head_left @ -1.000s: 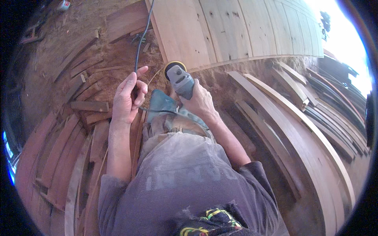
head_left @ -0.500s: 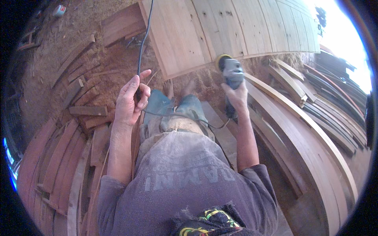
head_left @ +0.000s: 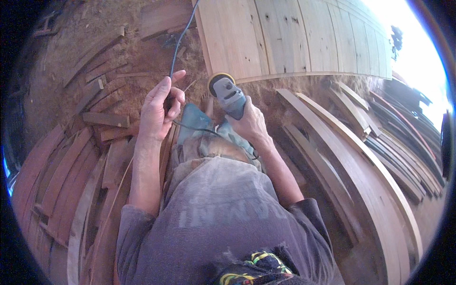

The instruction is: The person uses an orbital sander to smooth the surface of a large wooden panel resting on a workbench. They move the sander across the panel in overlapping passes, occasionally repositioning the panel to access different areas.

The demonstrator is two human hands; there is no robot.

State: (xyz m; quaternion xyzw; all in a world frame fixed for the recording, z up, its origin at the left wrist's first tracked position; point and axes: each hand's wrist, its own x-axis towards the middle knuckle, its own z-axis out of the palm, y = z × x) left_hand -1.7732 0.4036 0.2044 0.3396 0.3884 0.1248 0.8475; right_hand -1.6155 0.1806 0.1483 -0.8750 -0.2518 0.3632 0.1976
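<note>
In my right hand (head_left: 248, 122) is an angle grinder (head_left: 230, 97) with a blue-grey body and a round, yellow-edged disc (head_left: 220, 81). The disc sits near the closest corner of a pale plank panel (head_left: 280, 38); whether it touches the wood I cannot tell. My left hand (head_left: 160, 105) pinches a dark power cord (head_left: 179, 45), its thumb and fingers closed and one finger partly stretched out. Upward from that hand the cord runs past the panel's left edge. Below, a slack length crosses in front of my waist toward the grinder.
Reddish boards (head_left: 52, 175) lie stacked on my left, with short offcuts (head_left: 107, 119) beyond them. Long planks (head_left: 361, 175) stretch along my right, and a pile of narrow timber (head_left: 399, 142) is farther right. Brown, dusty ground (head_left: 137, 52) shows ahead on the left.
My right hand has swung the grinder leftward, from the panel's front edge to near its left corner. The left hand keeps its hold on the cord, almost unmoved. The view has shifted slightly.
</note>
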